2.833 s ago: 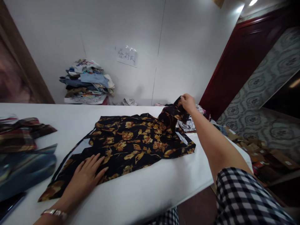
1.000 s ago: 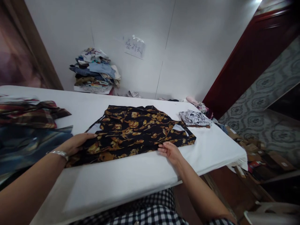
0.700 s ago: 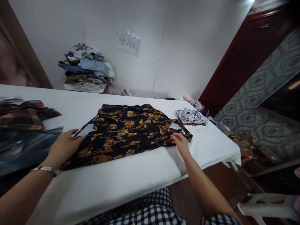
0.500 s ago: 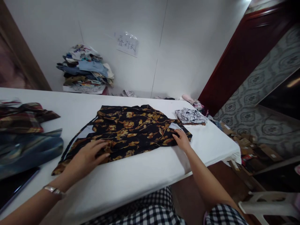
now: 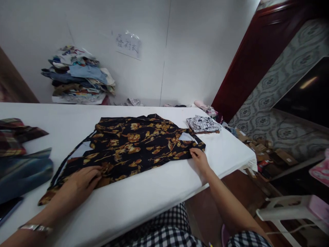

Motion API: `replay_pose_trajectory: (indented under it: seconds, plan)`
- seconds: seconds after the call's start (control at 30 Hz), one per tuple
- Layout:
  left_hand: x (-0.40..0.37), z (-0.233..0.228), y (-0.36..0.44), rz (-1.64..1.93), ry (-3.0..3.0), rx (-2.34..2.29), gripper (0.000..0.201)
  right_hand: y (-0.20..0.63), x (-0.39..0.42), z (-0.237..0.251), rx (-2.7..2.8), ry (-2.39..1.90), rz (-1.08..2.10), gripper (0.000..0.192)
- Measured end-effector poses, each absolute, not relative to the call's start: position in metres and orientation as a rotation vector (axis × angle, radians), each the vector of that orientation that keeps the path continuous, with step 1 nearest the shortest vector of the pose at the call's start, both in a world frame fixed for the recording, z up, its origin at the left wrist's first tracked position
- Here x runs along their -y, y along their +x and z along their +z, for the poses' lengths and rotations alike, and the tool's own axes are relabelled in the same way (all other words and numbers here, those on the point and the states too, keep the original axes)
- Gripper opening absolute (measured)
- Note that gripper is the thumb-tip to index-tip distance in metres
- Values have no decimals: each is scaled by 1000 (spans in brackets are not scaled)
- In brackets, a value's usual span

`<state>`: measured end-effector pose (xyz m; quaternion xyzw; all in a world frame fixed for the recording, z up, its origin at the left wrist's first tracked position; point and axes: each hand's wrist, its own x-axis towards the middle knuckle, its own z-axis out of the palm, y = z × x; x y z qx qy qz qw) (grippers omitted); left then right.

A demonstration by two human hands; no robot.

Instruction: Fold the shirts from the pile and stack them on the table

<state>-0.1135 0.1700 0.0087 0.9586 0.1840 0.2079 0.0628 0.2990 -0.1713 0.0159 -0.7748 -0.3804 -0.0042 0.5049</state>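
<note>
A black shirt with a gold-brown floral print (image 5: 133, 147) lies spread across the white-covered table, its sleeves out at both sides. My left hand (image 5: 83, 180) is at the near left edge of the shirt, fingers and thumb drawn together on bunched cloth. On the right, my right hand (image 5: 199, 160) pinches the near edge of the shirt close to the right sleeve. White tabletop shows through gaps between the sleeves and the body of the shirt.
Folded patterned clothes (image 5: 203, 124) sit right of the shirt. A tall clothing pile (image 5: 79, 75) stands against the wall at back left. Plaid cloth (image 5: 15, 135) and blue cloth (image 5: 25, 175) lie at left. A white stool (image 5: 288, 209) and cardboard boxes (image 5: 282, 157) are off the table's right side.
My left hand has moved left and toward me, its fingers closing on the cloth. My right hand stays at the near edge with its fingers closer together. The view has shifted right.
</note>
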Motion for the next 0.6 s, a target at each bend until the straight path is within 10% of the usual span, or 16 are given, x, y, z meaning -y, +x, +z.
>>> replay_pose_trajectory:
  seconds: [0.6]
  plan:
    - [-163, 15, -107, 745, 2806, -723, 39, 284, 182, 14, 1406, -1934, -60, 25]
